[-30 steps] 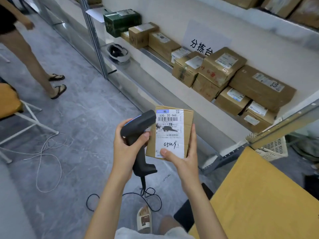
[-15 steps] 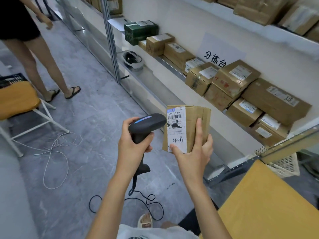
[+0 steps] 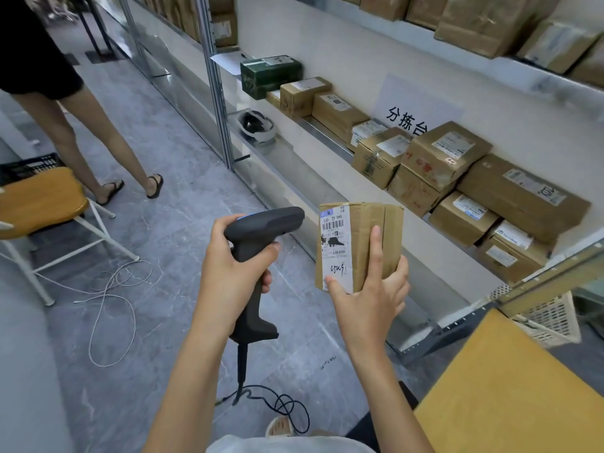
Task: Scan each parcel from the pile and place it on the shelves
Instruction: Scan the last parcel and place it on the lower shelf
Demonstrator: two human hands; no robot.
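My right hand (image 3: 369, 295) grips a small brown cardboard parcel (image 3: 362, 237) upright at mid-frame, its white barcode label turned left. My left hand (image 3: 228, 273) holds a black corded barcode scanner (image 3: 261, 246) by the handle, its head a short gap left of the label and pointing at it. The lower shelf (image 3: 323, 132) along the white wall carries several brown parcels (image 3: 441, 158) and a green box (image 3: 269, 73). More parcels sit on the upper shelf (image 3: 490, 63).
A person (image 3: 65, 125) in sandals stands at the far left by an orange-seated chair (image 3: 39, 197). White cable (image 3: 108, 295) lies on the grey floor. A yellow tabletop (image 3: 510, 393) fills the lower right, with a white basket (image 3: 549, 318) behind it. A helmet (image 3: 256, 127) sits below the shelf.
My right hand has turned the parcel so its label faces left, edge-on to me. The view has shifted toward the shelves; the person at left has stepped closer.
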